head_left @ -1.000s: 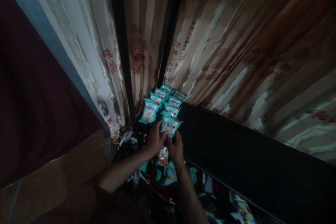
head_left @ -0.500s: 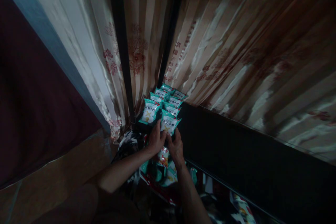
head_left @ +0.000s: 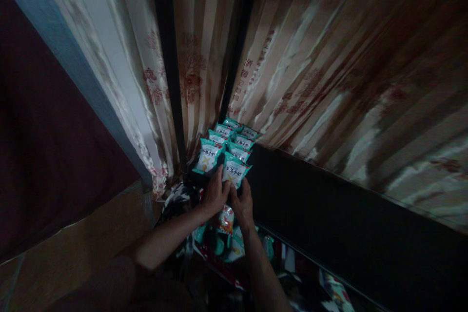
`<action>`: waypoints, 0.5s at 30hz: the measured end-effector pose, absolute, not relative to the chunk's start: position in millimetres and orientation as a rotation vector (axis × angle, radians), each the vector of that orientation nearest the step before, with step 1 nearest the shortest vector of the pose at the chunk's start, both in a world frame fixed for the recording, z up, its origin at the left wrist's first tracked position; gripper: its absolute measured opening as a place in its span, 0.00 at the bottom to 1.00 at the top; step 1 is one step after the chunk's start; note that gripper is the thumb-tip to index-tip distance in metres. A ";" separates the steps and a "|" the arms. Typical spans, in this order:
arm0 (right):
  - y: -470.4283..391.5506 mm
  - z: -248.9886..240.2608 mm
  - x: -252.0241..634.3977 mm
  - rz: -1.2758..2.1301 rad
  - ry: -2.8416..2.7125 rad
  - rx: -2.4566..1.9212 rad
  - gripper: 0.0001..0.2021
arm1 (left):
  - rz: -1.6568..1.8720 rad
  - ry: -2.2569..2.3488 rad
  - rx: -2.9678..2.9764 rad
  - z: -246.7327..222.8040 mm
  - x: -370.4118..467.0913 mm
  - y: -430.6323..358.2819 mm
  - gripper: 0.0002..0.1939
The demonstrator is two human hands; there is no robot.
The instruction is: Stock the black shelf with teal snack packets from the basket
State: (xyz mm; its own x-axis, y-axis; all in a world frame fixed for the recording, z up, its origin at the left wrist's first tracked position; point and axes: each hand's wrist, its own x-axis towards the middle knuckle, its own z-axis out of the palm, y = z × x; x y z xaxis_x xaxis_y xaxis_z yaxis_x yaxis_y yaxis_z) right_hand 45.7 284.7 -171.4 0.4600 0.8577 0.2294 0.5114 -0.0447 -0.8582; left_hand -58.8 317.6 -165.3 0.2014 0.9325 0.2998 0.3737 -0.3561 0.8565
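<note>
- The pleated curtain (head_left: 310, 68), pale with reddish prints, closes the back side; its lower hem follows the rear edge of the black shelf.
- The dark maroon cloth (head_left: 47, 131) hangs at far left, well apart from both hands.
- The black shelf (head_left: 329, 204) extends far to the right of the packets, so on this side there is wide room for moving. Its front edge goes diagonally towards the bottom right.
- Two dark posts (head_left: 170, 58) rise in front of the curtain, and they limit the room at the left end of the shelf.
- The standing packets (head_left: 209, 157), green and white, make two rows on the shelf, close to the posts and to the curtain; they overlap one behind another.
- More green packets (head_left: 237, 247) lie below the front edge, between the forearms, partly in shadow.
- The left hand (head_left: 215, 194) grips the lower left side of the front packet; the right hand (head_left: 243, 204) grips its lower right side. The thumbs are near each other at the bottom.
- The front packet (head_left: 234, 169) is tilted back, before the right row. I cannot tell if its base touches the shelf.
- One orange-white packet (head_left: 225, 219) lies below, between the wrists.
</note>
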 end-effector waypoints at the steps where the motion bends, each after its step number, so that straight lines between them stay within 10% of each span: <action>1: 285.7 -172.7 45.5 0.425 -1.180 -1.715 0.33 | 1.125 1.209 1.865 -165.8 -59.3 318.3 0.29; 15: 291.0 -174.3 45.5 0.293 -1.223 -1.710 0.29 | 1.097 1.168 1.928 -171.2 -55.5 327.6 0.27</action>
